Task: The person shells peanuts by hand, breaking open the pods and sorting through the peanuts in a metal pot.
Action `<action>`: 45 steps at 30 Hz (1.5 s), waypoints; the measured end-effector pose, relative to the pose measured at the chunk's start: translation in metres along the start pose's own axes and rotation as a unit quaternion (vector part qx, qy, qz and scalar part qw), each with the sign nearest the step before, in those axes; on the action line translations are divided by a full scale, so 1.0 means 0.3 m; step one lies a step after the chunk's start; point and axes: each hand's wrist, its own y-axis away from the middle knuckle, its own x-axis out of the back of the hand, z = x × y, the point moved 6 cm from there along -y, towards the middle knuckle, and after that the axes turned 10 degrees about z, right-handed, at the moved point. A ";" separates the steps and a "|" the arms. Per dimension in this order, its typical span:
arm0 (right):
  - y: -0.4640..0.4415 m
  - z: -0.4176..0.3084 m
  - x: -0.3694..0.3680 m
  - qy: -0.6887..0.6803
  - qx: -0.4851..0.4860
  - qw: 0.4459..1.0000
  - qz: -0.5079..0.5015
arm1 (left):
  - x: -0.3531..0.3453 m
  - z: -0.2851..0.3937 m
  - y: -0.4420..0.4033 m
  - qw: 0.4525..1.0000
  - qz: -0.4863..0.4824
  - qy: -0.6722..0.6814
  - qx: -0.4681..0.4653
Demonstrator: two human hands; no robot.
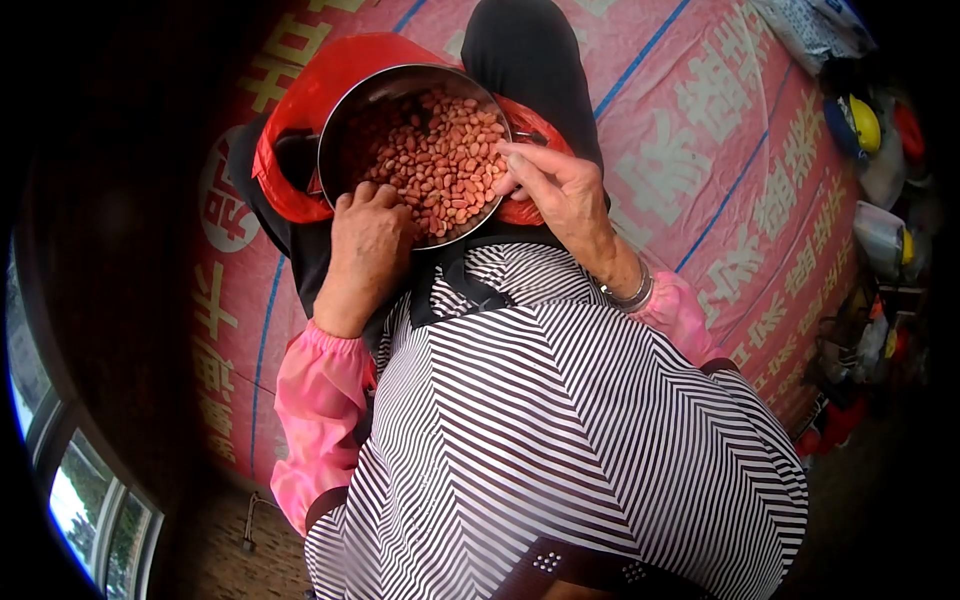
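A round metal pot point(333, 128) rests on the lap, with red-skinned peanuts point(440, 150) spread over its inside. My left hand point(370, 232) reaches over the near left rim. Its fingers are curled down against the peanuts, and the fingertips are hidden. At the right rim is my right hand point(562, 190), thumb and forefinger pinched together beside the peanuts; whatever is between them cannot be made out. A red plastic bag point(345, 60) lies under and behind the pot, its edges showing on both sides.
Dark-trousered knees point(530, 50) flank the pot. A striped garment point(540, 400) covers the front of the body. Behind lies a large pink sheet point(690, 150) with printed characters and blue lines. Yellow-topped items point(862, 124) and bags are piled at right; a window point(90, 490) is at lower left.
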 end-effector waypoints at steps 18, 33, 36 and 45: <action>-0.002 0.035 0.012 -0.022 -0.023 0.999 0.037 | -0.178 0.118 -0.307 0.985 0.160 0.061 0.018; -0.006 0.031 0.013 -0.009 -0.022 1.000 0.018 | -0.132 0.084 -0.086 0.993 -0.013 0.072 -0.092; -0.007 0.030 0.012 -0.011 -0.018 1.000 0.017 | -0.072 0.030 -0.039 0.997 -0.038 0.036 -0.062; -0.007 0.029 0.012 -0.006 -0.011 1.000 0.020 | -0.012 -0.129 -0.187 0.988 0.111 0.071 0.080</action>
